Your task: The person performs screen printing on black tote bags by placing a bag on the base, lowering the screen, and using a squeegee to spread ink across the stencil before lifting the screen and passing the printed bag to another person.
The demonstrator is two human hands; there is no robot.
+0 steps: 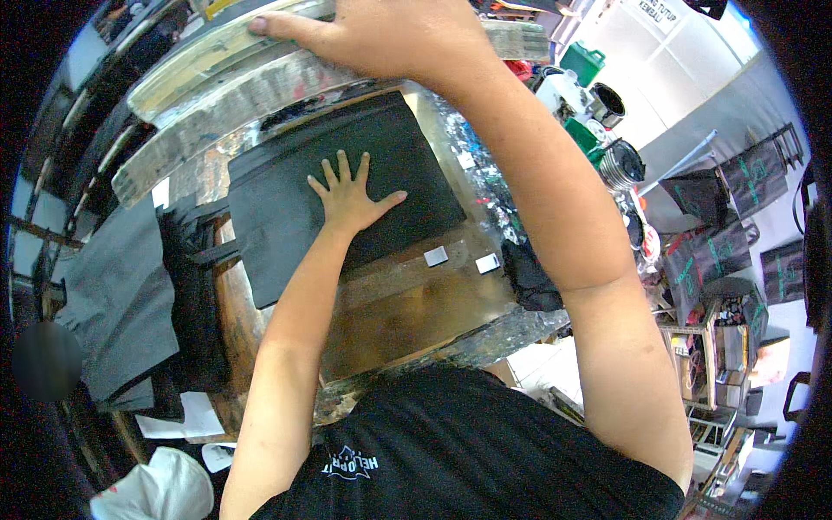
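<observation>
My left hand (349, 198) lies flat with spread fingers on a black fabric piece (277, 204), which looks like a flat bag and rests on a wooden board (390, 321). At the far side, my right hand (390, 35) is on the raised edge of a worn, paint-stained wooden frame (230, 130). Its thumb stretches left along the frame; the other fingers are cut off by the picture's upper edge. The frame stands tilted beyond the black fabric. Two small pale rectangular pieces (488, 263) sit on the board close to the fabric's near edge.
A stack of black fabric pieces (121, 303) is at the left. Paint-splattered clutter, a green container (581, 61) and several cans (621, 165) stand to the right. Black printed bags (715, 260) hang or lie farther right, near a shelf (715, 355). A white bag (160, 485) is at lower left.
</observation>
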